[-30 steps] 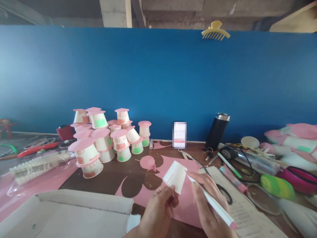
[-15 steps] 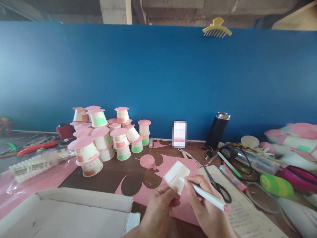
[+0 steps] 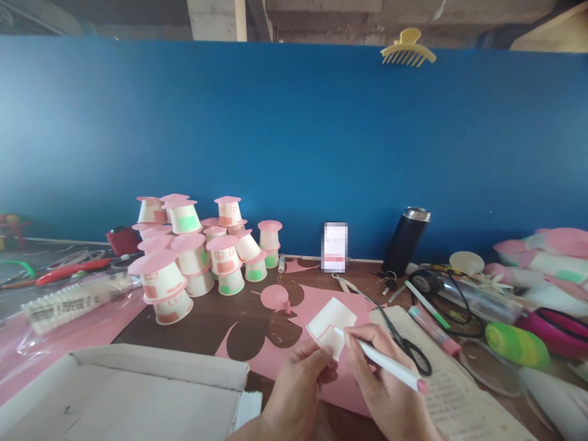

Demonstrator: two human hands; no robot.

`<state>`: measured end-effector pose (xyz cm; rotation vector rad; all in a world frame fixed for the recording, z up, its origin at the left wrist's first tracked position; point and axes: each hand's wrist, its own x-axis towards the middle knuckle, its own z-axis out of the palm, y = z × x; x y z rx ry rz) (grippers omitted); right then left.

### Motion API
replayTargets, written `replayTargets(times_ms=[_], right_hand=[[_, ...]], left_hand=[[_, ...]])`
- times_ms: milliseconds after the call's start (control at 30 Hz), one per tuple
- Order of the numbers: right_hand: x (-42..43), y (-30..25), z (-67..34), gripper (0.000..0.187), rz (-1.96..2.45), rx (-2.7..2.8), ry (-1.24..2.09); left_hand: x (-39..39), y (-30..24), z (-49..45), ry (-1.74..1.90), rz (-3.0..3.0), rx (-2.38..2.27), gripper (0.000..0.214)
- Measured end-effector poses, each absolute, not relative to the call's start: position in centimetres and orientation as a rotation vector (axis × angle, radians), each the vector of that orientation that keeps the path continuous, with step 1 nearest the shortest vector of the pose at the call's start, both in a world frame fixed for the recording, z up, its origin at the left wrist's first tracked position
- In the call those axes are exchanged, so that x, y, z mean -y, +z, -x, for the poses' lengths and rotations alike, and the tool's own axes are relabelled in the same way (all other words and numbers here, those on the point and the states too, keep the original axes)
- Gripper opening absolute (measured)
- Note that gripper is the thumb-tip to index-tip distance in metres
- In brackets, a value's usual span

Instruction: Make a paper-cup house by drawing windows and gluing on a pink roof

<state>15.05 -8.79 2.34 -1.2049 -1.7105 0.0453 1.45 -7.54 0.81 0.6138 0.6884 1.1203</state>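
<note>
My left hand [image 3: 305, 386] is closed on a white paper cup [image 3: 331, 315], which lies tilted on its side with its base away from me. A pink line runs along the cup's wall. In my right hand [image 3: 381, 373] is a white marker [image 3: 390, 362] with a pink end, its tip touching the cup beside that line. Beneath both hands lies a cut sheet of pink paper [image 3: 257, 361] with round holes. A pair of scissors [image 3: 404, 343] rests just beyond my right hand, partly on a printed page [image 3: 452, 380].
Stacked paper cups [image 3: 158, 275] with pink paper tops and drawn windows stand at the left. In front is a white box lid [image 3: 151, 361]. A black bottle [image 3: 407, 242], a green-capped marker [image 3: 427, 304] and a yellow-green roll [image 3: 517, 345] sit at the right.
The pink line on the cup has grown slightly, with a bend near the marker tip. Both hands keep their grip; the whole view has shifted a little.
</note>
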Motion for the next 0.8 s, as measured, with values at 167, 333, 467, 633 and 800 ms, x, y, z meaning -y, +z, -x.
replayTargets(times_ms=[167, 333, 467, 633, 800], right_hand=[[8.78, 2.39, -15.03, 0.01, 1.22, 1.719, 0.042], [8.56, 2.47, -15.03, 0.009, 1.21, 1.711, 0.048], [8.58, 2.33, -15.07, 0.008, 1.211, 1.71, 0.052], [8.71, 2.3, -15.0, 0.009, 1.224, 1.704, 0.067], [8.68, 2.37, -14.95, 0.008, 1.212, 1.698, 0.062]], left_hand=[[7.52, 0.78, -1.41, 1.111, -0.623, -0.667, 0.018], [7.58, 0.98, -1.35, 1.104, -0.622, -0.674, 0.018], [7.65, 1.06, -1.39, 1.112, -0.629, -0.677, 0.018], [7.68, 0.91, -1.44, 1.118, -0.631, -0.653, 0.016], [7.6, 0.64, -1.35, 1.118, -0.595, -0.635, 0.016]])
